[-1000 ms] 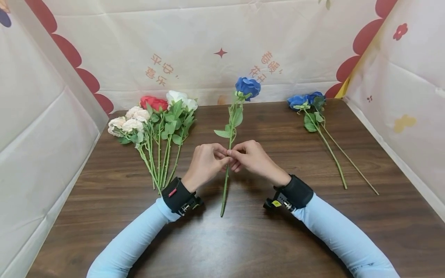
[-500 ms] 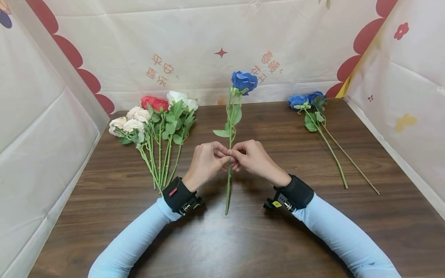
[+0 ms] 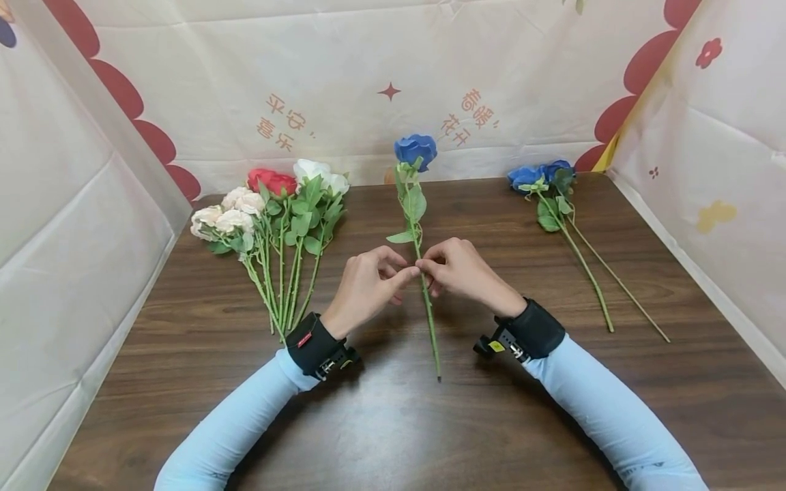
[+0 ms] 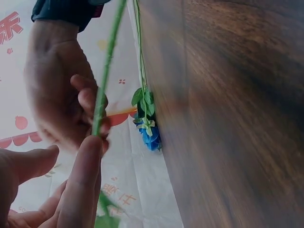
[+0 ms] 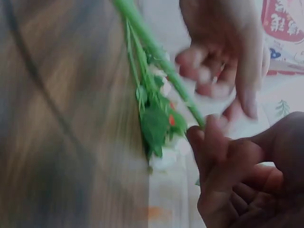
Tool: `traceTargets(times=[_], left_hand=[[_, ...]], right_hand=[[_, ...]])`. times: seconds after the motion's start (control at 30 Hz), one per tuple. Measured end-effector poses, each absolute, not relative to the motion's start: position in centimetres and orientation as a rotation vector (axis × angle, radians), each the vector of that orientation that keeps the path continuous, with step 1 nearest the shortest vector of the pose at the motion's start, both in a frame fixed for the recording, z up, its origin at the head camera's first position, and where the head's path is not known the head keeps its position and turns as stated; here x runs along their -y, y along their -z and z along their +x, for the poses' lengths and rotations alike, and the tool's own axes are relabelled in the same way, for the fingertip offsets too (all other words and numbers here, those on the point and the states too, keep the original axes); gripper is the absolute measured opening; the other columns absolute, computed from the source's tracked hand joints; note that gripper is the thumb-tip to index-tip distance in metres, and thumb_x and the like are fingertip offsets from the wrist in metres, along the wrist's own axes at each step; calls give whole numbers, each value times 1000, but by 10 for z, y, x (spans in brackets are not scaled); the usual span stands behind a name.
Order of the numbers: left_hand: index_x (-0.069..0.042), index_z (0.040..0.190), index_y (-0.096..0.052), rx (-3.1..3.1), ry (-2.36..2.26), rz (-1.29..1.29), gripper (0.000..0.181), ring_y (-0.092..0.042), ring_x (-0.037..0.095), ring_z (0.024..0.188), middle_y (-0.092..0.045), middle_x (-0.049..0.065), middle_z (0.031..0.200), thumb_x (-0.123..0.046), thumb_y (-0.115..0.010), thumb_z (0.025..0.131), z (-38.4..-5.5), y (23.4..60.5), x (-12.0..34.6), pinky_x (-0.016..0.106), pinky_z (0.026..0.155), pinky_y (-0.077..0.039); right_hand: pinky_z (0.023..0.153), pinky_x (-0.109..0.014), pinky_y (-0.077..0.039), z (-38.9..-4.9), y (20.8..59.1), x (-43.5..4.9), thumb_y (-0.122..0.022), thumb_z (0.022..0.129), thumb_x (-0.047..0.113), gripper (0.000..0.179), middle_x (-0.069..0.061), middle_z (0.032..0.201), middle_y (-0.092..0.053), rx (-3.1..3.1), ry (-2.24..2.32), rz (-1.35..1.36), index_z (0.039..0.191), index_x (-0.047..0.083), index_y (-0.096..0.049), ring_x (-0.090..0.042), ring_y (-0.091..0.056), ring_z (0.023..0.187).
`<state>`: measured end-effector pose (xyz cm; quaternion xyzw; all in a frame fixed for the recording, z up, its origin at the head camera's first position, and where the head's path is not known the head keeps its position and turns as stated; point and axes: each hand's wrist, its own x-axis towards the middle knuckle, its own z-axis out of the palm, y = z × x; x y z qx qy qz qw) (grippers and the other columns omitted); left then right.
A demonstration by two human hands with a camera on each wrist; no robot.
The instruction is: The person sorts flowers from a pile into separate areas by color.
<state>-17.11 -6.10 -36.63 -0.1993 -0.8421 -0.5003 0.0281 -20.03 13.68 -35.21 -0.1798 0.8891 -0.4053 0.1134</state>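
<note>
Blue rose (image 3: 415, 203) held near upright above middle of wood-grain table (image 3: 381, 436), stem (image 3: 430, 320) pinched by right hand (image 3: 463, 271), left hand (image 3: 368, 286) loose and unclenched beside it, two blue roses (image 3: 528, 179) laid at right, red rose (image 3: 272, 182), white roses (image 3: 314, 170) and cream roses (image 3: 235, 222) gathered at left.

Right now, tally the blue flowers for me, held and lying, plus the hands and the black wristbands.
Held blue flower: 1
Lying blue flowers: 2
Left hand and right hand: 2
Black wristbands: 2
Total: 7
</note>
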Motion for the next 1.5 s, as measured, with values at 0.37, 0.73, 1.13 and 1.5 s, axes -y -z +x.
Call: traceTargets(times=[0.37,0.73,1.13,1.5], left_hand=[[-15,93,-66,2658,1428,-587,16,-66,15,49,-71,-1,74,-30,-67,90,-173,368,62,27,48,-51],[-9,111,-62,2662,1408,-576,28,-64,8,48,-73,5,77,-29,-66,91,-174,367,62,27,50,-51],[-10,112,-60,2681,1456,-567,29,-67,14,52,-73,6,77,-27,-68,89,-174,365,65,27,49,-53],[-13,111,-60,2707,1423,-557,29,-64,7,50,-72,0,74,-26,-70,88,-174,369,64,27,48,-52]], right_hand=[[49,-29,-45,-228,357,-179,-52,99,19,27,-4,57,-65,-2788,690,-439,90,5,-73,-16,-62,50],[59,-30,-45,-245,361,-220,-46,101,19,34,-8,61,-61,-2854,535,-322,80,4,-68,-19,-62,56],[50,-32,-35,-260,370,-269,-50,97,22,43,-5,54,-50,-3007,403,-188,56,10,-51,-22,-51,52],[48,-34,-32,-264,377,-299,-51,94,20,38,-4,56,-41,-3023,410,-67,58,8,-50,-25,-46,53]])
